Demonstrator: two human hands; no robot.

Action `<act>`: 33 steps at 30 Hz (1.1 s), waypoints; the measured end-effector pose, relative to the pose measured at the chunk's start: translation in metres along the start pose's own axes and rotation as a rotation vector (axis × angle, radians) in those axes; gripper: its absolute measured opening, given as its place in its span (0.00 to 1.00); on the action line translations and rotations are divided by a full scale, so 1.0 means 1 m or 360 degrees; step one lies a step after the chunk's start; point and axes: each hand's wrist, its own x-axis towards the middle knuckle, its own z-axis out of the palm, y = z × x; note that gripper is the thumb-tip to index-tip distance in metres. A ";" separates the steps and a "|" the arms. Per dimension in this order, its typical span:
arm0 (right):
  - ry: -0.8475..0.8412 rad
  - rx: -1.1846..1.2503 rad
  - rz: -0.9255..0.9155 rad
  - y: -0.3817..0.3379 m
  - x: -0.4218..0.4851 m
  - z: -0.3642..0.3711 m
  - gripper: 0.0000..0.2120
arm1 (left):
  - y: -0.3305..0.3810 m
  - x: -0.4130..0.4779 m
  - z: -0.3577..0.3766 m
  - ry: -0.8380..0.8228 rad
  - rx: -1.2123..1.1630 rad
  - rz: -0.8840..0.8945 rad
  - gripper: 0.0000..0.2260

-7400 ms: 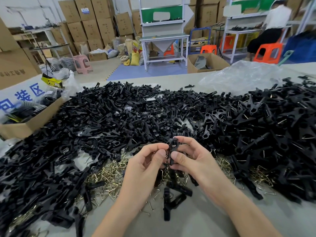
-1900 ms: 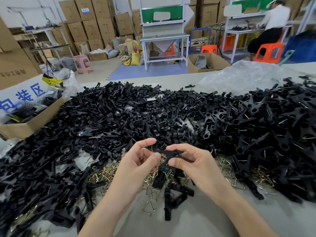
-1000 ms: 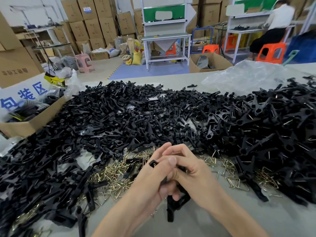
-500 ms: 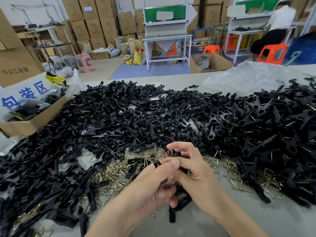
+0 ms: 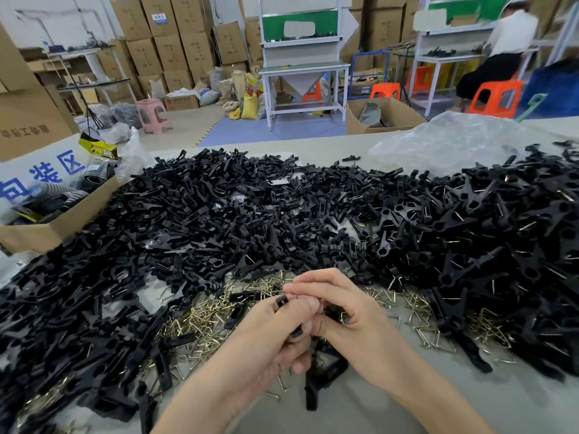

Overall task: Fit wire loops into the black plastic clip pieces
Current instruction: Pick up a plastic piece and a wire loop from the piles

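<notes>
Black plastic covers most of the grey table (image 5: 470, 408): a deep heap of clip pieces (image 5: 282, 214) runs from nine o'clock of the hands, through twelve, round to three. The two hands meet low in the middle, pressed close together. The left hand (image 5: 269, 336) has its fingers curled and its thumb laid across one clip piece (image 5: 280, 301). The piece's square end pokes out at about eleven o'clock of that thumb, and another dark part shows lower down, between the thumb and the curled fingers. The right hand (image 5: 357, 317) comes in from three o'clock with its fingers bent over the same piece, touching the left thumb tip. Both hands pinch the piece, so most of it is hidden inside the grip. Whether a wire is held there too cannot be told. Brass-coloured wire loops (image 5: 200, 311) lie scattered on the table from eight o'clock of the hands round to four. A few loose black pieces (image 5: 326, 368) lie at six o'clock, just under the wrists. A cardboard box (image 5: 47, 228) stands at far nine o'clock, and a clear plastic bag (image 5: 454, 142) at one o'clock.
</notes>
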 end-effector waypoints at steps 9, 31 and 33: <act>-0.0171 0.0113 0.0170 -0.008 0.000 -0.005 0.14 | 0.001 -0.002 0.001 0.0000 0.0104 -0.0129 0.19; 0.0448 -0.0300 0.0350 0.023 0.004 -0.028 0.13 | -0.009 0.004 -0.017 0.1012 0.1239 0.0675 0.05; 0.0292 -0.0677 0.0350 0.029 0.003 -0.023 0.18 | -0.013 0.006 -0.024 0.1091 0.1636 0.0753 0.07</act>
